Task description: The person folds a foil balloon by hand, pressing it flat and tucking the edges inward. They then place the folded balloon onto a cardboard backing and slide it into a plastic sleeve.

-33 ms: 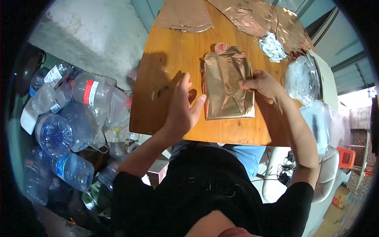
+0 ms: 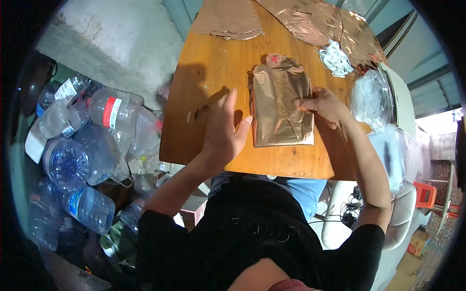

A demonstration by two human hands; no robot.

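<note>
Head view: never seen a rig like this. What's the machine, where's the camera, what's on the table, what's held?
There's no machine: these are a person's bare hands. The picture looks down from the left of two fisheye cameras worn on the head, so straight edges bend near the rim.

The right hand grips the right edge of a shiny gold packet on the wooden table. The left hand is open by its left edge; whether the thumb touches is hard to tell.

Farther back lie copper-coloured sheets and a tangle of white string. Plastic bottles are piled left of the table.
</note>
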